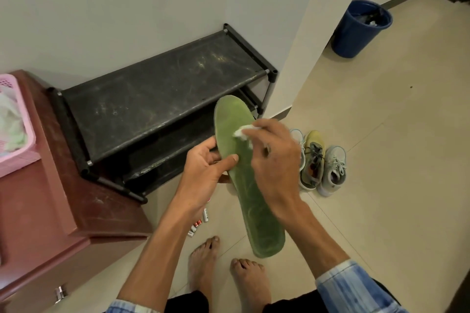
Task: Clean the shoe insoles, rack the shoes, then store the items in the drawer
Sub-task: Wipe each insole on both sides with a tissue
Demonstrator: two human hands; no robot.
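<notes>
The left hand [203, 168] grips a long green insole [244, 185] near its middle, with the thumb pressed across the top face and the fingers curled behind the left edge. The insole is held in the air above the floor, in front of the shoe rack. Its toe end points up toward the rack and its heel end hangs just above the person's bare feet [203, 269]. The right hand [272, 160] reaches in from the right, its fingers bent round a small white wipe [241, 132] that it presses against the upper part of the insole (the hand is blurred, so the exact finger hold is hard to read).

The black shoe rack [162, 99] stands against the wall, and its top shelf is dusty and scuffed. Just beside it on the left is a reddish-brown drawer cabinet [50, 198] with a metal handle [61, 292] on its front. A pink basket [15, 122] sits at the left edge of the cabinet top. On the floor to the right of the rack, a yellow-green shoe [312, 160] and a grey shoe [334, 170] stand side by side, touching, and a pale shoe [297, 134] is mostly hidden behind the right hand. A few batteries [201, 223] lie on the floor near the cabinet's front corner, partly under the left forearm. A blue bin [361, 28] stands on the floor well apart, by the far wall.
</notes>
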